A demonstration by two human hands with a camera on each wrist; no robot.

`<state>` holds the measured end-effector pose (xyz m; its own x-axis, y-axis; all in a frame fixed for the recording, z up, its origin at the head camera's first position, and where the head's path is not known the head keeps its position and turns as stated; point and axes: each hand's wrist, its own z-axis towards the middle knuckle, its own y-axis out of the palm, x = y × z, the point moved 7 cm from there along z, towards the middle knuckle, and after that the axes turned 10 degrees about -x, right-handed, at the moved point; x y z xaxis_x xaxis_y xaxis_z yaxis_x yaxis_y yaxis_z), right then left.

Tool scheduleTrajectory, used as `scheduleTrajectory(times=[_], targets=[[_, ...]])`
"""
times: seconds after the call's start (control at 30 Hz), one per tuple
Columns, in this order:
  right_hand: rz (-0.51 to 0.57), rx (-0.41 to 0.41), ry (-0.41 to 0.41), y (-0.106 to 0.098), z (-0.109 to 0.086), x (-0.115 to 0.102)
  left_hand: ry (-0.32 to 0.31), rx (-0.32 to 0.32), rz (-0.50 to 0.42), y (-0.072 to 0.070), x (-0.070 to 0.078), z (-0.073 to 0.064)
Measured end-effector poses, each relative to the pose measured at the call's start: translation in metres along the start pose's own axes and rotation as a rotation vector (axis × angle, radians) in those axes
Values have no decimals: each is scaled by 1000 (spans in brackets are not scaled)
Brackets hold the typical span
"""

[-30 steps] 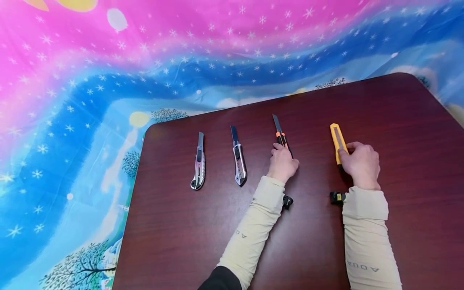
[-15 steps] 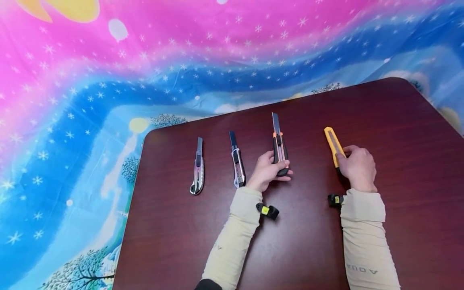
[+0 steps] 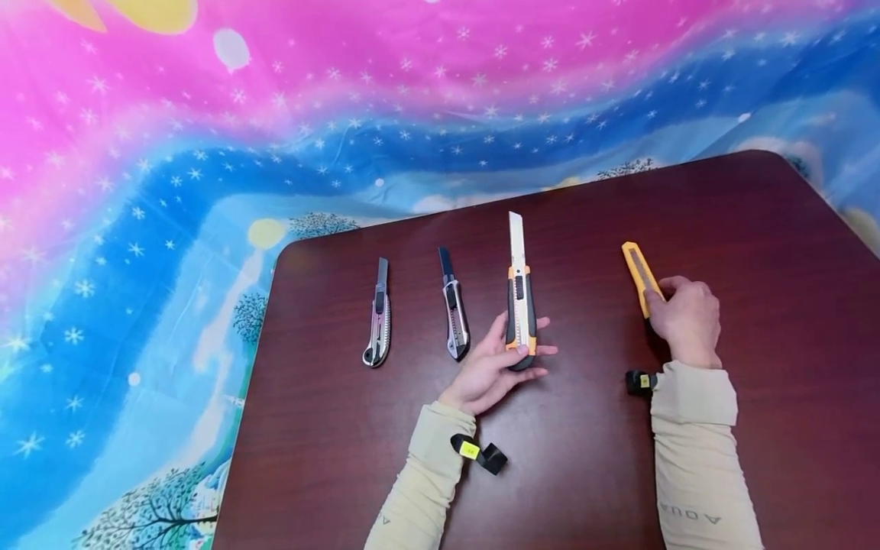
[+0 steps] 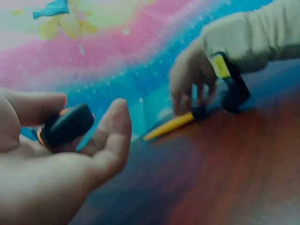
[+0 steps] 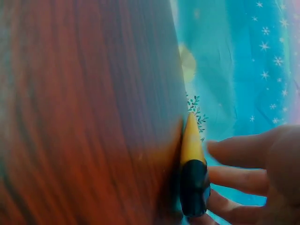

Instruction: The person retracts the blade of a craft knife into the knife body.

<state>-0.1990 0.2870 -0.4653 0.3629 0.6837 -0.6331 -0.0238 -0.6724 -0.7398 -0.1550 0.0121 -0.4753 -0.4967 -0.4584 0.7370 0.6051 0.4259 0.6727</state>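
Note:
My left hand (image 3: 488, 370) holds an orange and black utility knife (image 3: 520, 309), thumb over its handle, other fingers spread beneath. Its blade is out and points to the far edge. In the left wrist view the knife's black end (image 4: 70, 125) faces the camera. My right hand (image 3: 687, 317) reaches down over a yellow utility knife (image 3: 641, 271) with a black end, pinching it near the end between thumb and fingers. No blade shows on the yellow one. In the right wrist view the fingertips lie right at its black end (image 5: 193, 187).
Two silver utility knives lie left of my left hand, blades out: one at the far left (image 3: 378, 321), the other (image 3: 454, 317) closer to the hand. The dark red wooden table (image 3: 309, 443) ends at a patterned pink and blue cloth (image 3: 344, 114).
My left hand has lifted the orange and black utility knife, drawn it back and left, and turned palm up with its face showing. The right hand has stayed at the yellow utility knife.

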Motion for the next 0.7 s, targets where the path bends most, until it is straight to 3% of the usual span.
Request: scheduleTrajectory(times=[0.1, 0.17, 0.2, 0.27, 0.33, 0.4, 0.5, 0.6, 0.7], targets=[[175, 68, -46, -1, -4, -9, 22, -59, -24, 1, -7, -3], [473, 13, -124, 4, -6, -21, 33, -99, -47, 2, -11, -4], [649, -59, -169, 11, -6, -29, 40, -115, -59, 2, -13, -4], [956, -279, -218, 29, -10, -48, 51, -143, -83, 2, -15, -4], [1151, -553, -245, 52, -17, -72, 63, -163, -98, 2, -16, -4], [1169, -789, -262, 74, -27, -93, 68, -180, -116, 3, -17, -4], [1159, -1024, -266, 99, -42, -116, 50, -211, -138, 5, -20, -4], [1175, -1130, -255, 112, -50, -127, 25, -229, -141, 6, -22, -4], [1176, -1151, -235, 117, -51, -129, 16, -226, -117, 5, -24, -4]])
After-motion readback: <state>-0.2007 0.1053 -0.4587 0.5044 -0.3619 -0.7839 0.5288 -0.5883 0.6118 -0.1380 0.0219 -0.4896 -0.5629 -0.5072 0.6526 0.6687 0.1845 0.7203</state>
